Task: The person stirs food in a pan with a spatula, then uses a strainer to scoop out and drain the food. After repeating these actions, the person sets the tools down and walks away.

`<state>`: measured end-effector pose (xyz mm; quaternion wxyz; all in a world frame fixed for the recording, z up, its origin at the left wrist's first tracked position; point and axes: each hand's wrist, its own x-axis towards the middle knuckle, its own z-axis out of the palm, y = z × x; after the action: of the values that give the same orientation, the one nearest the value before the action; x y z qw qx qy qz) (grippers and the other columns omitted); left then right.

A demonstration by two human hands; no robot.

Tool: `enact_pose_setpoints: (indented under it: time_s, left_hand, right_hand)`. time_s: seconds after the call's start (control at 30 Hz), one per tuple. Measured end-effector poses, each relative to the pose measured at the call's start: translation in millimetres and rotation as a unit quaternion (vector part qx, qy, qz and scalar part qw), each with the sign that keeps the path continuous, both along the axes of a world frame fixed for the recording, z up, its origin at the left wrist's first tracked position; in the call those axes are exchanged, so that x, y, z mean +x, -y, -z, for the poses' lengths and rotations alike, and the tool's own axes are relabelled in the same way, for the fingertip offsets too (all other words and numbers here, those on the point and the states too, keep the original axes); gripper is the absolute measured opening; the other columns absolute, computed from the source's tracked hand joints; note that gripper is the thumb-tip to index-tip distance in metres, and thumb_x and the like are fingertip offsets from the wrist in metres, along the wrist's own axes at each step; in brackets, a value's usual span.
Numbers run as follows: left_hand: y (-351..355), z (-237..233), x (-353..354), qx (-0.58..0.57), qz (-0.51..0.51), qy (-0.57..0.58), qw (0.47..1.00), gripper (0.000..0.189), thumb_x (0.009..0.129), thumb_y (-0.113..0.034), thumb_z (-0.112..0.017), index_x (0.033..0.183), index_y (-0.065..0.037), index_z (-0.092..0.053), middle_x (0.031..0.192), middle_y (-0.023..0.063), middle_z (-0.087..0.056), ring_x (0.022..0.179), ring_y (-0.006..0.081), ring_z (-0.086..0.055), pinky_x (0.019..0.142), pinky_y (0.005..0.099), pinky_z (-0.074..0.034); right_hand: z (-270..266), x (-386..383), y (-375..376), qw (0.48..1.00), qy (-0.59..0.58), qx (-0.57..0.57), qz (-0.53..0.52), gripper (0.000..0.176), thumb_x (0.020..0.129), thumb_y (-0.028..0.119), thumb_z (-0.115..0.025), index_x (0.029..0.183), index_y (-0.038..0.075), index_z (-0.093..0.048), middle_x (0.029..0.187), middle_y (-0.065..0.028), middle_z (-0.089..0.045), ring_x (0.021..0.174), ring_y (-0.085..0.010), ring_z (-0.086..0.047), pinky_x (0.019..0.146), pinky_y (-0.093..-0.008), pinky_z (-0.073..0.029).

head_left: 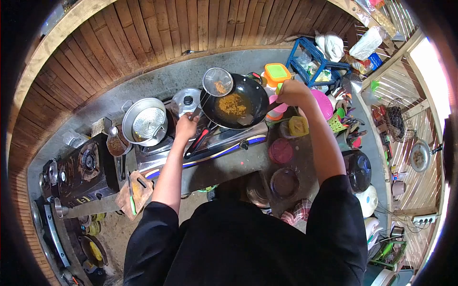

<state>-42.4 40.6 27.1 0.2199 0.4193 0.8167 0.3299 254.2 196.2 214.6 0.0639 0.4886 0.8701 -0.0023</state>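
Note:
My left hand (187, 127) is closed around the handle of a round mesh strainer (218, 76). Golden-brown fried bits (220, 87) lie in the strainer, which is over the left rim of a black wok (255, 97). More fried bits (232, 104) sit in oil in the wok. My right hand (295, 94) grips the wok's handle (273, 107) on its right side. A spatula with a black and red handle (198, 142) rests across the wok's near edge, its blade in the oil. Beneath the wok is a silver gas stove (229, 143).
Left of the wok stand a lidded pot (183, 101) and a large steamer pot (144, 121). A knife lies on a cutting board (138, 193) at the lower left. Plastic containers (277, 74) and a blue rack (315, 64) crowd the right side.

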Motion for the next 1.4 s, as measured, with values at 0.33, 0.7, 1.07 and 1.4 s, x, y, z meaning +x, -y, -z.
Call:
enact_pose_setpoints:
  time_s: [0.33, 0.7, 1.07, 1.4]
  left_hand:
    - [2, -9, 2, -0.024, 0.003, 0.002, 1.0, 0.042, 0.084, -0.032, -0.06, 0.114, -0.002, -0.058, 0.1, 0.025, -0.063, 0.098, 0.0367, -0.06, 0.085, 0.0411, -0.046]
    - [6, -19, 1, -0.02, -0.031, 0.035, 0.999, 0.042, 0.084, -0.033, -0.06, 0.115, -0.004, -0.058, 0.094, 0.0235, -0.065, 0.094, 0.0355, -0.062, 0.081, 0.0409, -0.047]
    - [9, -14, 1, 0.004, -0.026, -0.01, 1.0, 0.041, 0.084, -0.033, -0.06, 0.113, -0.004, -0.059, 0.094, 0.0237, -0.064, 0.093, 0.036, -0.062, 0.081, 0.0413, -0.047]
    - [7, -25, 5, -0.011, -0.047, -0.057, 0.997, 0.04, 0.084, -0.031, -0.06, 0.112, -0.003, -0.059, 0.093, 0.0226, -0.065, 0.092, 0.0359, -0.062, 0.08, 0.0428, -0.048]
  right_hand:
    - [51, 9, 1, 0.996, -0.084, 0.003, 0.006, 0.03, 0.069, 0.028, -0.069, 0.084, 0.002, -0.066, 0.085, -0.0191, -0.066, 0.084, -0.0349, -0.064, 0.074, -0.0424, -0.052]
    - [99, 3, 13, 0.983, -0.175, 0.061, -0.019, 0.024, 0.072, 0.029, -0.068, 0.079, 0.006, -0.068, 0.077, -0.0165, -0.065, 0.077, -0.0334, -0.064, 0.068, -0.0421, -0.05]
    - [117, 1, 32, 0.96, -0.273, 0.047, 0.044, 0.024, 0.075, 0.03, -0.066, 0.091, 0.012, -0.07, 0.084, -0.0134, -0.067, 0.079, -0.0322, -0.064, 0.069, -0.0424, -0.05]
    - [93, 15, 35, 0.969, -0.227, 0.029, 0.088, 0.025, 0.077, 0.032, -0.066, 0.095, 0.015, -0.07, 0.087, -0.013, -0.067, 0.081, -0.031, -0.064, 0.069, -0.042, -0.051]
